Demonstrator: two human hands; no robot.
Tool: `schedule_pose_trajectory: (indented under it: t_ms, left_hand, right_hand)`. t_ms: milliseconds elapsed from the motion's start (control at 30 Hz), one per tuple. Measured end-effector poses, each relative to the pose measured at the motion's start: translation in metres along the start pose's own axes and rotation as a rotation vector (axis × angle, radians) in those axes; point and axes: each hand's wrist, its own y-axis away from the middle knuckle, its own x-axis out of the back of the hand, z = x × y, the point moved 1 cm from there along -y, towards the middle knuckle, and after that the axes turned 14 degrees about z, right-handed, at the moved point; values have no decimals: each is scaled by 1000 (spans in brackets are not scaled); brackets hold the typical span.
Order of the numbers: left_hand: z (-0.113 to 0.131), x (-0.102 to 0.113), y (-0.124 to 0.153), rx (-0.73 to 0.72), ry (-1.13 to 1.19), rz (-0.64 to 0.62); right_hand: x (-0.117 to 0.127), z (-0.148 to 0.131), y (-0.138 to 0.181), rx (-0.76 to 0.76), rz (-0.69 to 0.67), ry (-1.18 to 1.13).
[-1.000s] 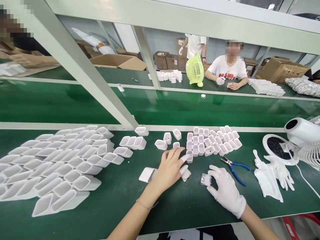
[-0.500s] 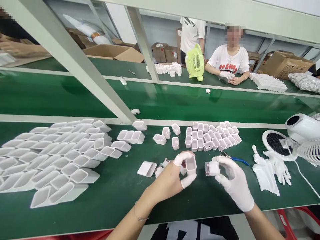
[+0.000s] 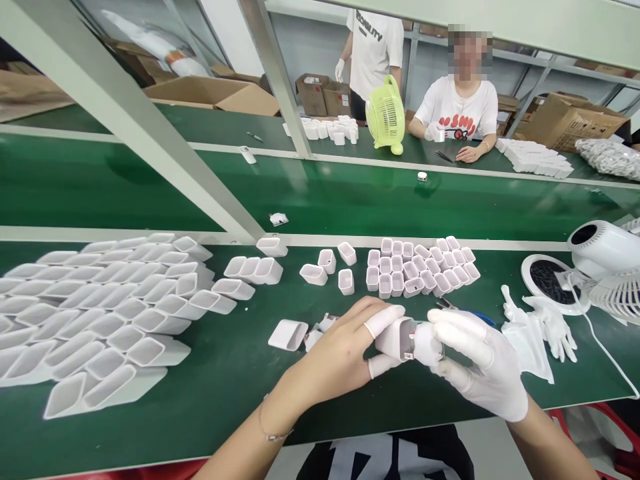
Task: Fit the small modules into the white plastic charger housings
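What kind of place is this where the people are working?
It looks like a small factory assembly line. Long green work tables are covered with rows of the same white plastic shells, cardboard boxes are stacked behind, and another worker sits across handling the same parts.

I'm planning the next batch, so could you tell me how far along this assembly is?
Done: cannot tell. In hand: the left hand holds a white shell against a small insert in the gloved right hand. Left: small shells and long housings on the bench.
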Motion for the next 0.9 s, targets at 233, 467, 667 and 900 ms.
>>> schedule_pose_trajectory:
  t_ms: [233,467,667,900]
  left_hand:
    - [2,0,-4,-70,-41,0]
    - [2,-4,-6,-76,-83,-28]
    - [3,-6,-9,-72,-73,-55]
    - [4,-18,-10,-86,131,68]
  right_hand:
    - [-1,-1,-4,91,-13,71]
    - [0,-2,0,134,-27,151]
    - [-3,-4,-4,106,-120,132]
    - [-20,7,4,-707,-219,-620]
